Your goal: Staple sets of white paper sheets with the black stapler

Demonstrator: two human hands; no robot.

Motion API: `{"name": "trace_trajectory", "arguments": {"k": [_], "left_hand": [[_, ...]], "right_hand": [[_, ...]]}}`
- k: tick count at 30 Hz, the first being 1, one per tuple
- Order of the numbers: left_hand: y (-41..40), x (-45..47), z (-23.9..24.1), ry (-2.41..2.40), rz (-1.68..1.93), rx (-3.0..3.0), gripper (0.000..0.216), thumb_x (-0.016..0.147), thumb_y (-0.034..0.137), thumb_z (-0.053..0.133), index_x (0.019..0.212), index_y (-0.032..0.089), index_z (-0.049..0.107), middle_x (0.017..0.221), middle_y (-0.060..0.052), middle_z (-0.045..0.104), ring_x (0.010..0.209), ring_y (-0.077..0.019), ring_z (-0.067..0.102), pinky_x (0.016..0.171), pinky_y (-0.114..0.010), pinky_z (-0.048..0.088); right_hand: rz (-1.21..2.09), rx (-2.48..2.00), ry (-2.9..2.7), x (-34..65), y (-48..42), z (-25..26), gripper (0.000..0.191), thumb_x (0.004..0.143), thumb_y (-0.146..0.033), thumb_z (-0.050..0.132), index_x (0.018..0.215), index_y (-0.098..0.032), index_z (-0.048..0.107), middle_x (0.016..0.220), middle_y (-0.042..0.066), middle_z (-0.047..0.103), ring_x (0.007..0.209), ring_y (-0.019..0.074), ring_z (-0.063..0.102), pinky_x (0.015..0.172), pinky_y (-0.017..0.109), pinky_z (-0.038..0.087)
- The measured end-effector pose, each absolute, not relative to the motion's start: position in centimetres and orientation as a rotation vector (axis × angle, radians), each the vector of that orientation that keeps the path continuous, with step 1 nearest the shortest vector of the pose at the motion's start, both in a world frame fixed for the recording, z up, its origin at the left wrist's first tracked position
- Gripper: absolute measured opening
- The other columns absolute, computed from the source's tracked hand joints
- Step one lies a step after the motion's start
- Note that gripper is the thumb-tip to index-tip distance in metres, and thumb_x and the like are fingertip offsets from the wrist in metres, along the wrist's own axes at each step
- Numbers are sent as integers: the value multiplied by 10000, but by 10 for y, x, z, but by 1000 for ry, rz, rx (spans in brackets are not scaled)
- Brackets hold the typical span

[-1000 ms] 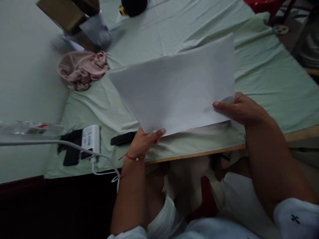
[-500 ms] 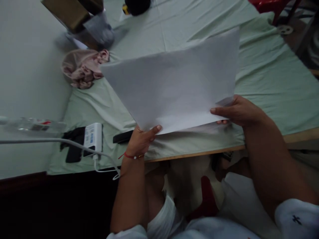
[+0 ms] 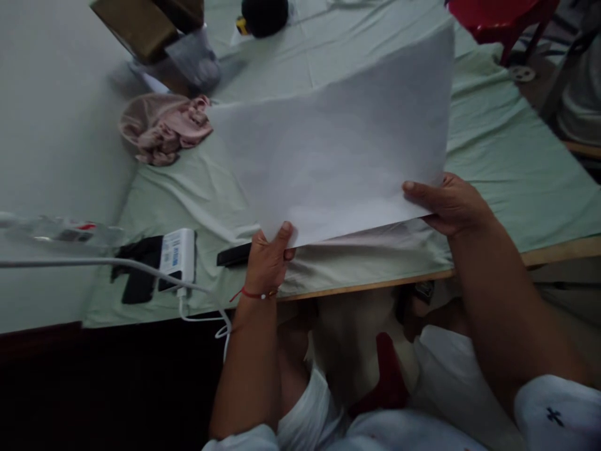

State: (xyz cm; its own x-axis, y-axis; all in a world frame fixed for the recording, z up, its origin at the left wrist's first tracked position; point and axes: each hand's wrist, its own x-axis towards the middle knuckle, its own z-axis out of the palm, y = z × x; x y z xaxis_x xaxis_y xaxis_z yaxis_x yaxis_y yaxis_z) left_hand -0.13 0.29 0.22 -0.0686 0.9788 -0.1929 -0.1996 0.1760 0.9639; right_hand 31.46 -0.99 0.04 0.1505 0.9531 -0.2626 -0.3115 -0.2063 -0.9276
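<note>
A large white sheet of paper (image 3: 338,150) is held up over the table's front part, its far right corner raised. My left hand (image 3: 268,258) pinches the near left corner, thumb on top; a red string bracelet circles that wrist. My right hand (image 3: 453,203) grips the near right corner, also with the thumb on top and its other fingers mostly hidden under the paper. Just left of my left hand lies a black elongated object (image 3: 233,255), partly covered by the hand.
Pale green cloth (image 3: 507,156) covers the table. A white power strip (image 3: 181,254) with a cable and a dark phone-like object (image 3: 139,285) lie at left. Behind are pink crumpled fabric (image 3: 171,131), a brown box (image 3: 136,28) and a black rounded object (image 3: 265,15). A red chair (image 3: 507,19) stands far right.
The paper has tilted, its far right corner rising and its far left corner shifting right. Both hands have moved slightly upward in view, still holding it. The whole view has shifted a little.
</note>
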Motion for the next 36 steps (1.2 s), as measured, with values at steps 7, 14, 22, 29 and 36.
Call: {"name": "trace_trajectory", "arguments": {"k": [7,14,22,29,36], "left_hand": [[3,-15,-2,1293,1188,993,426,762,446,970,756,204,620,682,47,568,528,-46,413,405,-159,313],[7,-29,-8,1252,1322,1020,431,717,436,1000,752,198,642,588,86,514,455,-30,428,413,-147,338],[8,-44,-8,1340,1640,1046,262,753,306,924,830,184,705,552,80,577,461,-50,501,436,-150,354],[16,-59,-8,1521,1827,920,145,852,162,772,830,190,631,522,99,528,458,-60,479,437,-157,291],[15,-67,-15,1749,1784,1112,80,935,158,669,896,195,611,575,92,547,501,-91,529,506,-199,385]], "right_hand": [[1403,-1457,-850,306,-13,8,460,606,-431,1054,692,-206,661,697,6,608,536,109,521,418,260,463],[1344,-1469,-770,301,-9,18,337,741,-247,965,716,-187,635,679,-11,604,457,48,432,319,162,308],[1344,-1607,-702,297,-10,32,336,852,-174,897,675,-175,611,598,16,614,402,25,394,294,121,267],[1434,-1623,-796,287,-9,19,362,817,-130,894,625,-179,591,543,-4,576,405,25,391,316,116,304],[1515,-1672,-821,271,-8,17,358,819,-128,863,604,-188,583,452,-37,472,393,41,373,316,127,257]]}}
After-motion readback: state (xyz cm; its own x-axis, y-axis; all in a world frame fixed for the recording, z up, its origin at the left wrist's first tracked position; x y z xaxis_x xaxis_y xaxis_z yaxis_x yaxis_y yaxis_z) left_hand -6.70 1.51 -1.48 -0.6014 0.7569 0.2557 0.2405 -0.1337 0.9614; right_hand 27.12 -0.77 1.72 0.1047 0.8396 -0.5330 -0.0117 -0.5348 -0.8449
